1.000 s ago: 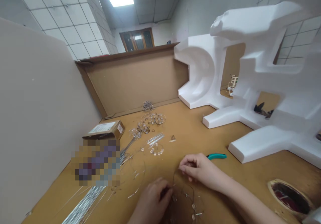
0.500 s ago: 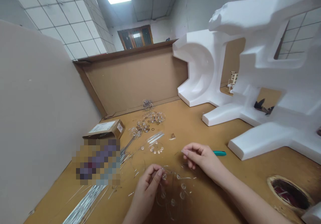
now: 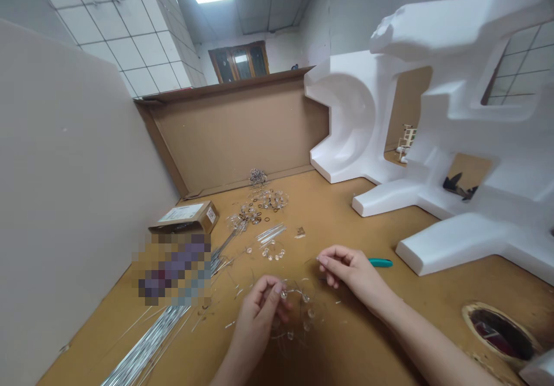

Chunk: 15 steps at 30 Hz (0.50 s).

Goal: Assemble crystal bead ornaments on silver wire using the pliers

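Observation:
My left hand (image 3: 258,312) pinches a wire ring strung with clear round beads (image 3: 306,298) between thumb and forefinger. The ring hangs to the right of that hand, its lower part blurred. To the right, my right hand (image 3: 346,266) has thumb and fingertips pressed together around the tip of a thin wire (image 3: 310,261), which is hard to see. A teal-handled tool (image 3: 381,262) lies just beyond the right wrist, partly hidden. Another loop of clear beads (image 3: 273,254) rests on the table ahead of both hands.
Short silvery rods (image 3: 271,234) and piles of beaded wire rings (image 3: 244,217) lie farther back. A long bundle of metal rods (image 3: 145,345) is at left, near a small cardboard box (image 3: 186,217). White foam packing (image 3: 437,242) stands at right. The tabletop has a round hole (image 3: 497,331).
The beaded ring has swung upward and looks flatter, with its lower beads higher than before. My hands keep their grips and nearly their places; the whole view has shifted slightly.

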Each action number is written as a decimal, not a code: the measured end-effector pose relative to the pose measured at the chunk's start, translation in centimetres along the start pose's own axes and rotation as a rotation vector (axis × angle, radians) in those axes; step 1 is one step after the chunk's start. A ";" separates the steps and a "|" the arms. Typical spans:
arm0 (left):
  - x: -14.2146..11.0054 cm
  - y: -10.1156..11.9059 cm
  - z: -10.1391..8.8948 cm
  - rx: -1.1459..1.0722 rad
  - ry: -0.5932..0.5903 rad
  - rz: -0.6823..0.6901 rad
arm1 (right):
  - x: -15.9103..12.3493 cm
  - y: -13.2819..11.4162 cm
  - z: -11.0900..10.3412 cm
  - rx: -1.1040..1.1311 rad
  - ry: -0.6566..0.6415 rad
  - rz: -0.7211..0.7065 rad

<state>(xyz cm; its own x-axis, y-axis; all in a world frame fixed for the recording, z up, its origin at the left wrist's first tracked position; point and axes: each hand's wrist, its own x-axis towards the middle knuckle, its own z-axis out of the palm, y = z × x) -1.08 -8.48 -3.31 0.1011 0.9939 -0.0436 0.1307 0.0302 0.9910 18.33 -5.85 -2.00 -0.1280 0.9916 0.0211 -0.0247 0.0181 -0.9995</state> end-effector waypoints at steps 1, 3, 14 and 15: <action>0.0 0.0 0.0 0.000 -0.008 0.007 | 0.0 0.0 0.0 -0.002 -0.002 0.000; 0.1 -0.1 -0.1 0.002 -0.011 0.011 | 0.0 -0.1 0.0 -0.004 -0.008 0.000; -0.1 -0.1 0.8 -0.063 -0.017 -0.019 | -1.4 0.4 1.4 -0.277 -0.187 -0.185; -0.1 -0.1 0.9 -0.063 -0.019 -0.018 | -1.4 0.6 1.5 -0.366 -0.174 -0.235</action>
<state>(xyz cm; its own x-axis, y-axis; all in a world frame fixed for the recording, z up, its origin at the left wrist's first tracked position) -0.25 -8.68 -3.51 0.1186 0.9910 -0.0629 0.0705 0.0548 0.9960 17.02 -7.46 -2.57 -0.3261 0.9195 0.2196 0.2742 0.3143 -0.9089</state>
